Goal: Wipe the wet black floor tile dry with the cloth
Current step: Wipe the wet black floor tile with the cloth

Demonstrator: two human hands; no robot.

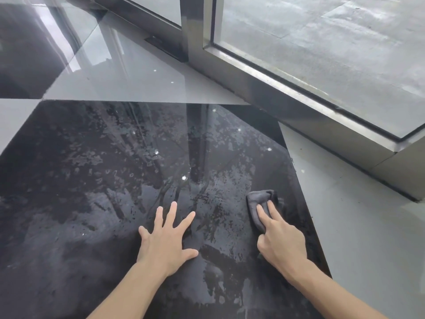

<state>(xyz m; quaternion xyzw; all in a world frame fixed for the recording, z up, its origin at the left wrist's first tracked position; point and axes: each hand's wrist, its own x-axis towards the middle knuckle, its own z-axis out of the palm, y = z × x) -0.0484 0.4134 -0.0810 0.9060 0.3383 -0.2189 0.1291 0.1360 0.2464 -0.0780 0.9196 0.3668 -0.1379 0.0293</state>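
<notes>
Currently the right hand (279, 236) presses the cloth (261, 203) on the tile (92, 180) near its right edge, fingers (262, 211) curled on it, left hand (167, 238) flat and spread; wiping looks barely begun, calling for leftward strokes.

1. Tile (92, 180): a large glossy black square set among pale grey floor tiles. Water lies over most of it in blotches, streaks and beads, thickest toward its middle and near side.
2. Cloth (258, 203): small, dark grey and bunched into folds. It lies on the tile close to its right edge, about halfway along that edge.
</notes>
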